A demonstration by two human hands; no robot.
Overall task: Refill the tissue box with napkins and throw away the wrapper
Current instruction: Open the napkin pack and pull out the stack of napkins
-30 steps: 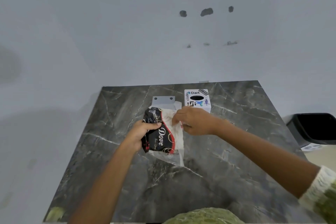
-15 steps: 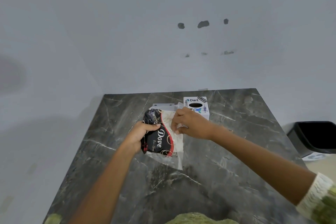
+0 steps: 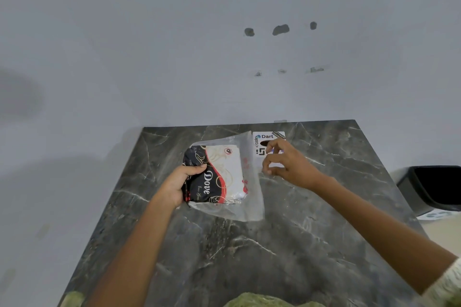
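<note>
A black, red and white "Dove" napkin pack [image 3: 219, 177] is held just above the dark marble table [image 3: 249, 257]. My left hand [image 3: 180, 183] grips its left, black end. The pack's clear plastic wrapper [image 3: 252, 197] spreads out loosely to the right and below the napkins. A white tissue box [image 3: 268, 136] with a "Dart" sticker and a dark oval slot stands behind at the table's far side. In front of the box, my right hand [image 3: 287, 163] has its fingers curled apart right beside the wrapper's edge, and it partly hides the box.
A black waste bin [image 3: 434, 187] stands on the floor to the right of the table. A white wall runs directly behind the table. Green fabric shows at the bottom edge of the view.
My right hand has let go of the pack's top and moved right, in front of the tissue box. The clear wrapper has spread out wider, and more of the white napkins shows.
</note>
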